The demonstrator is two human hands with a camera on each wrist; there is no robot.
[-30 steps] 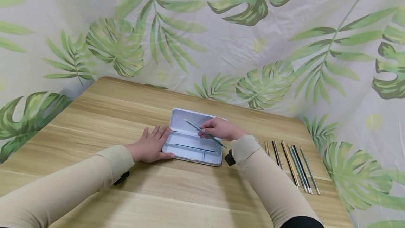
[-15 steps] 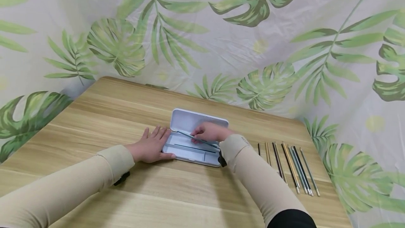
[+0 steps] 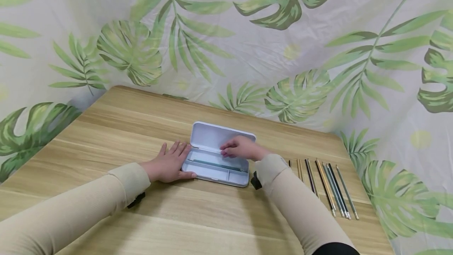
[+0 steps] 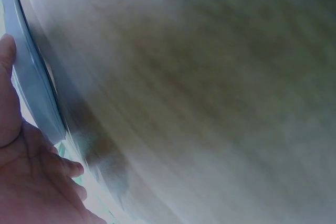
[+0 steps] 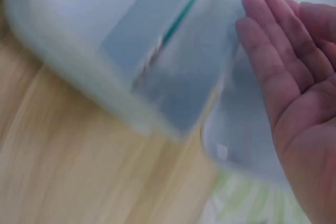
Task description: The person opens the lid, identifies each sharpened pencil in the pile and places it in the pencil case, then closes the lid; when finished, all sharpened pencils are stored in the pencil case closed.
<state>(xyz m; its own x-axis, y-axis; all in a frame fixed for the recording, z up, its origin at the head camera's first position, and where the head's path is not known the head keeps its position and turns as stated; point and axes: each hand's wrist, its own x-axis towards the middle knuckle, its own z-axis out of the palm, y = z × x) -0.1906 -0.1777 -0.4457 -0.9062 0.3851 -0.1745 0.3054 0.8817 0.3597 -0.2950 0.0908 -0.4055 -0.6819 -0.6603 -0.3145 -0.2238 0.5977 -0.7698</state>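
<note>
Teal pencil (image 3: 217,165): lying in pencil case (image 3: 206,135)
Left hand (image 3: 168,165): touching case, fingers splayed
Right hand (image 3: 242,147): hovering above case, fingers relaxed

No text, label, brand, number or sign is reading clearly in any view: the open case (image 3: 212,156) is showing no legible lettering, and the pencils (image 3: 338,190) on the table (image 3: 170,215) are appearing too small for reading any print.

Wood-grain table (image 3: 141,129), leaf-print fabric backdrop (image 3: 247,54)
</note>
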